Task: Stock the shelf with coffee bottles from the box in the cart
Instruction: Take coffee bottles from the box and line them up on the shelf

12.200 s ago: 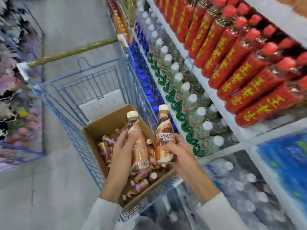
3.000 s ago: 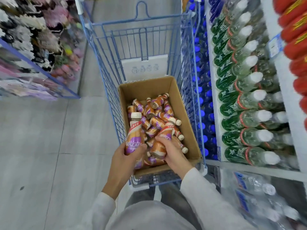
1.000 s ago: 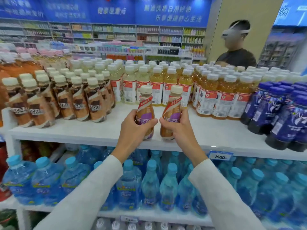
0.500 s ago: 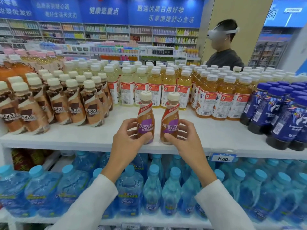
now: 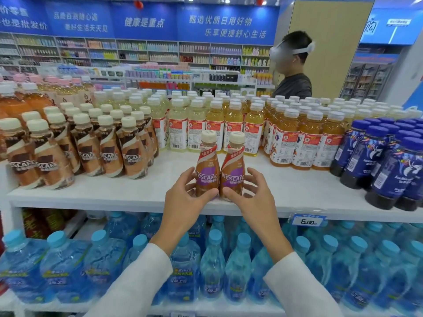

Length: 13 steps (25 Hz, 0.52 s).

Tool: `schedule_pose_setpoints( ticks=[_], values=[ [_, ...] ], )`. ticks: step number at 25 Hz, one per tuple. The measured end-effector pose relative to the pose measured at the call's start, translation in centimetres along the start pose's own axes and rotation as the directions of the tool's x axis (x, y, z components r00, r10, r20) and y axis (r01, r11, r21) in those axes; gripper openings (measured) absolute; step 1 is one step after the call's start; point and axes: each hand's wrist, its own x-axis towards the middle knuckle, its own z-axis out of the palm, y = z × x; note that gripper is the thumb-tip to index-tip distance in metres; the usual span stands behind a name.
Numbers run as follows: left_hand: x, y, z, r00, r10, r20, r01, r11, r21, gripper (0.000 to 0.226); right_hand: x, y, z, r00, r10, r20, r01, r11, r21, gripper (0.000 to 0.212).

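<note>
Two purple-labelled Nescafe coffee bottles stand upright side by side near the front edge of the white shelf [image 5: 128,193]: the left bottle [image 5: 207,170] and the right bottle [image 5: 233,170]. My left hand [image 5: 183,202] is around the left bottle's base with its fingers spread, thumb tip touching the front. My right hand [image 5: 254,202] mirrors it at the right bottle, thumb at the base and fingers spread slightly off the side. The cart and box are out of view.
Rows of brown-labelled Nescafe bottles [image 5: 107,154] fill the shelf's left. Yellow and orange tea bottles [image 5: 229,124] stand behind, dark blue bottles [image 5: 389,165] at the right. Blue water bottles [image 5: 212,266] fill the shelf below. A person with a headset [image 5: 293,72] stands beyond the shelf.
Both bottles have been set down on the shelf, close together. My fingers have loosened and spread from around them.
</note>
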Motion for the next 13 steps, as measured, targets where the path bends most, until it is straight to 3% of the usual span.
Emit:
schedule_pose_setpoints(
  ticks=[4, 8, 13],
  values=[
    [0.8, -0.3, 0.8, 0.996, -0.027, -0.087, 0.030, 0.999, 0.029, 0.062, 0.3, 0.1, 0.9, 0.999, -0.022, -0.046, 0.021, 1.000, -0.011, 0.054],
    [4.5, -0.6, 0.6, 0.993, -0.048, -0.106, 0.062, 0.988, 0.138, 0.061, 4.1, 0.3, 3.1, 0.999, -0.013, -0.038, 0.011, 0.998, -0.058, 0.053],
    [10.6, -2.1, 0.0, 0.988, -0.065, -0.141, 0.086, 0.986, 0.142, 0.063, 10.7, 1.4, 7.4, 1.000, 0.005, 0.022, -0.004, 0.999, -0.040, 0.056]
  ],
)
